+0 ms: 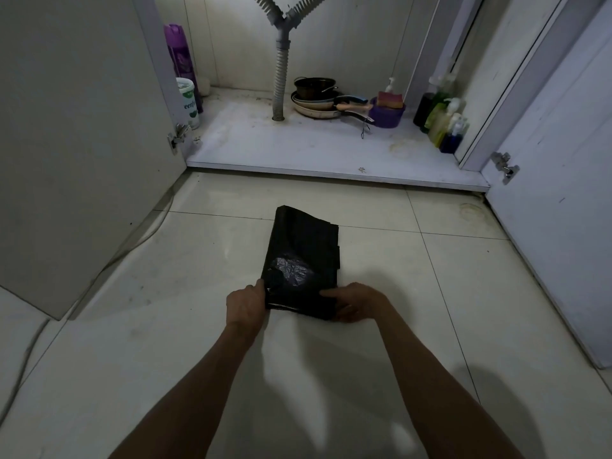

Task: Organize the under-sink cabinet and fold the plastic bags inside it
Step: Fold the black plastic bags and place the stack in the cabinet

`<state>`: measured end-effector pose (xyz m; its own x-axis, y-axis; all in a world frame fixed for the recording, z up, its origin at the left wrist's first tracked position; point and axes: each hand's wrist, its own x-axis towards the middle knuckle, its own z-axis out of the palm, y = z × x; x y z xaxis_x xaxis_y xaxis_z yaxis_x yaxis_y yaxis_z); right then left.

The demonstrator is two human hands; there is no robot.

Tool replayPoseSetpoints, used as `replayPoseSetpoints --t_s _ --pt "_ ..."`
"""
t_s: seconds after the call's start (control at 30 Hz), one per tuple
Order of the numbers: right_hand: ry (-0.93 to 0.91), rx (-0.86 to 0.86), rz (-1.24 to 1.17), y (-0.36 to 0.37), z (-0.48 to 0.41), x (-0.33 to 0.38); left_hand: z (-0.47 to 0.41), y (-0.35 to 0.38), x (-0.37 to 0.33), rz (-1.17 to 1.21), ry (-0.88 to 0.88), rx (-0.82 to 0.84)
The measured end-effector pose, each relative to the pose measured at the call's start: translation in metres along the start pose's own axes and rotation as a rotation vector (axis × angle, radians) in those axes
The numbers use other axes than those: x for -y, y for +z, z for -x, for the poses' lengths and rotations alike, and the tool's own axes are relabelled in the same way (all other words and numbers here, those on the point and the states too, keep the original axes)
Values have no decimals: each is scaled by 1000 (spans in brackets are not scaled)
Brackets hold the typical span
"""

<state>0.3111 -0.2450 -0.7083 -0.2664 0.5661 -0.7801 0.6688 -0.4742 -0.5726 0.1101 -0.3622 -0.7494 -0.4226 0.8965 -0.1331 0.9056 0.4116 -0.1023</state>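
Glossy pale beige tiled floor (331,392) with thin dark grout lines, soft glare patches and shadows; light dim and cool; white under-sink cabinet (331,150) stands open, its white base panel stained and speckled; pale panelled back wall (231,44) inside; grey corrugated drain pipe (280,81) drops from a Y-joint into the base; white left door (82,127) and white right door (563,144) swung wide, a metal hinge on each

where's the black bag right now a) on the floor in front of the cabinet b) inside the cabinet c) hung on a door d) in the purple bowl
a: the bag lies on the floor outside the cabinet, its near edge held by the left hand and right hand.
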Motion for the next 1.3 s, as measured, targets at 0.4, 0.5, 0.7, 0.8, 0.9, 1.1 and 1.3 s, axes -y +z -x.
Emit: replayPoseSetpoints --t_s 0.4,0.5,0.7,0.8,0.9,1.1,1.3 --pt "-260 -185 -279 21 -25 19 0 0 21 0 107 -41" --pt "-200 -140 -247 25 -29 15 1 1 37 3 50 -42" --pt "-128 -68 -180 33 -31 9 3 2 51 567 -263 -61" --pt "-111 -46 -150 37 -30 12 -9 -4 52 1013 -529 -9" --pt "-99 -25 -160 44 -30 15 -19 -17 48 1221 -734 47" --pt "-69 28 -248 51 -28 13 4 -10 -4 664 -151 -397" --pt "-86 33 -501 35 -38 15 15 36 -14 491 -53 47"
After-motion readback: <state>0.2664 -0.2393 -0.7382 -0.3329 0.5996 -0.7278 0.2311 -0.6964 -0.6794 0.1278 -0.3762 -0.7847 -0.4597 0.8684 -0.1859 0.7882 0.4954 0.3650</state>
